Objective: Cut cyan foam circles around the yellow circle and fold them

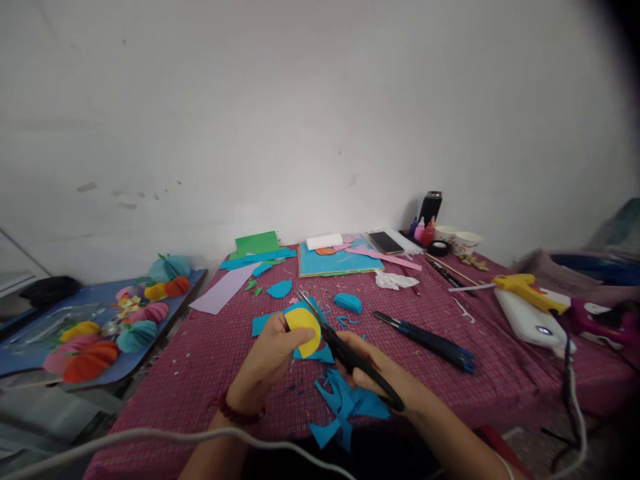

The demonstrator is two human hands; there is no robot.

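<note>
Between the thumb and fingers of my left hand (273, 350) is a piece of yellow paper (303, 325) with a rounded edge. My right hand (370, 363) is wrapped round the black handles of a pair of scissors (350, 353). Their blades reach up and left, right beside the yellow paper's curved edge; whether they touch it I cannot tell. Below and around my hands lie blue paper scraps (345, 400). A small stack of blue cut pieces (347, 303) and a blue half-round piece (279, 289) rest just beyond.
A dark blue utility knife (430, 340) lies to the right, near a yellow glue gun (525, 290) and a white power bank (530, 320). Coloured paper sheets (310, 263) and a phone (385, 242) are at the back. Paper pumpkins (90, 361) stand left. A white cable (165, 435) crosses in front.
</note>
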